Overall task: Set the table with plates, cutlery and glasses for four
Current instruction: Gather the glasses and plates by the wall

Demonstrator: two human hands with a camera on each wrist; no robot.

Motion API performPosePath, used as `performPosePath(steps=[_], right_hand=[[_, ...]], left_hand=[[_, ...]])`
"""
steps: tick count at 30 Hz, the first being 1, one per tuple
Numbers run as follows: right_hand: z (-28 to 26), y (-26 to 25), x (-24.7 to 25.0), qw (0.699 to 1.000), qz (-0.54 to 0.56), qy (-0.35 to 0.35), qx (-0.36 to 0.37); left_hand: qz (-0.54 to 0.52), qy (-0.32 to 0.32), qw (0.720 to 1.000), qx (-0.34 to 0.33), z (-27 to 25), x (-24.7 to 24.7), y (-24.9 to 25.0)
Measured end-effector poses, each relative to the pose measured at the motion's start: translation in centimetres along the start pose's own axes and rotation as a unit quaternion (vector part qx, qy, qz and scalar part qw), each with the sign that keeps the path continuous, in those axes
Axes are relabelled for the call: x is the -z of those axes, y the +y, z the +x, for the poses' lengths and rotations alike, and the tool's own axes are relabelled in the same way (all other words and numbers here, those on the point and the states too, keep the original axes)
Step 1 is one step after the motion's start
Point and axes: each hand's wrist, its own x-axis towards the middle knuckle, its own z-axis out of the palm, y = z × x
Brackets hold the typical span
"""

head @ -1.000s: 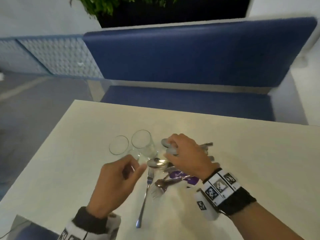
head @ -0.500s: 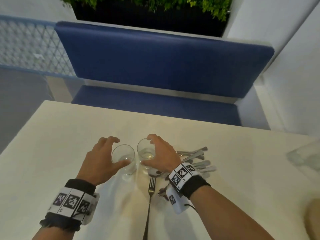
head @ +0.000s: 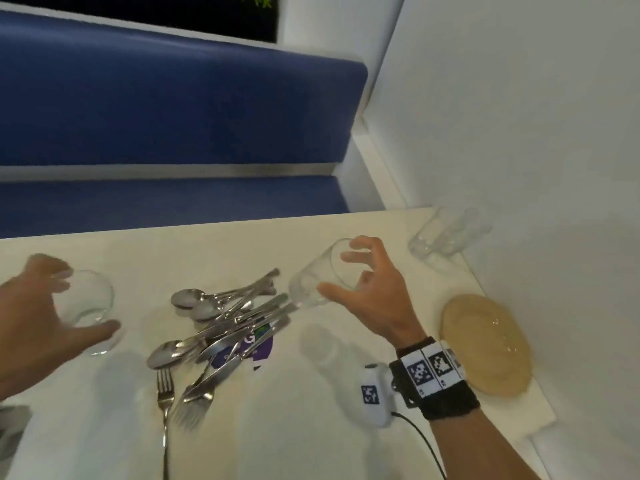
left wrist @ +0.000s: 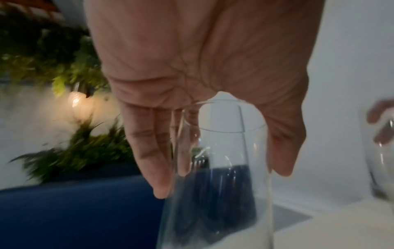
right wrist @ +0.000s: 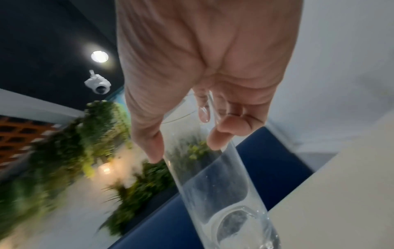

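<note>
My left hand [head: 41,320] grips a clear glass [head: 88,303] by its rim from above at the table's left; the wrist view shows the fingers [left wrist: 153,151] and thumb round that glass [left wrist: 215,185]. My right hand [head: 367,292] holds a second clear glass [head: 311,285], lifted and tilted above the table; fingers [right wrist: 221,131] curl over the rim of this glass [right wrist: 213,176]. A heap of spoons, knives and forks [head: 225,327] lies between the hands. One fork [head: 164,410] lies apart, near me.
A tan plate [head: 488,344] sits at the right by the white wall. Two more glasses [head: 446,233] stand in the far right corner. A purple card [head: 242,348] lies under the cutlery. A blue bench [head: 173,109] runs behind the cream table [head: 277,427].
Both hands closed round the two glasses. The right hand lifted its glass and carried it right, past the cutlery; the left glass moved left. The view swung right.
</note>
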Motion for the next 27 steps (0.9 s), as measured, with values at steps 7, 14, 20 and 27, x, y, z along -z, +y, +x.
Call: performPosePath(steps=[7,14,20,27], right_hand=[[3.0,13.3,15.6,0.973,-0.069,0.167,-0.144],[8.4,23.6,24.2,0.960,-0.058,0.200,-0.188],[11.9,27.6,25.2,0.963,-0.047,0.181,-0.193],[13.0,29.0,25.2,0.969,-0.051,0.152,-0.190]], left_hand=[[-0.014,-0.074,0.990,-0.117,-6.8,10.8,42.2],[0.020,-0.181,0.962,-0.203,-3.2,-4.2,60.6],[0.029,-0.189,0.959,-0.210,-2.4,-12.2,69.5],[0.014,-0.195,0.966,-0.171,-1.5,-16.7,72.4]])
